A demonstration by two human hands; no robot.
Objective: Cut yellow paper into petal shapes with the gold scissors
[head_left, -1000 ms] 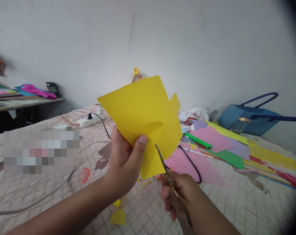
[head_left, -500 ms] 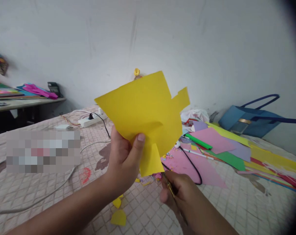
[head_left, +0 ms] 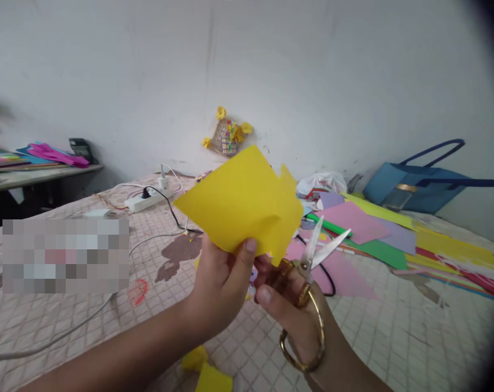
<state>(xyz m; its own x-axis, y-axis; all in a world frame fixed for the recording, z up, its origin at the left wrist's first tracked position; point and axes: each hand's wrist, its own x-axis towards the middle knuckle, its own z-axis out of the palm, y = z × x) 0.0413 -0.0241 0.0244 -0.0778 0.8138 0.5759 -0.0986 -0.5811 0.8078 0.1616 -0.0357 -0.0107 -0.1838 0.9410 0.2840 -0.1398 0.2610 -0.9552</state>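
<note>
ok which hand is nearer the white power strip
Left. The left hand, pinching the yellow paper, is in front and to the right of the white power strip; the right hand, carrying the scissors, is farther right.

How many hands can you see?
2: the left hand holds the yellow paper, and the right hand beside it has the open scissors.

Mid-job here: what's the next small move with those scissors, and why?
Probably turn the open scissors toward the yellow paper: the left hand pinches its lower edge, while the right hand holds the scissors with blades pointing clear of the paper.
</note>
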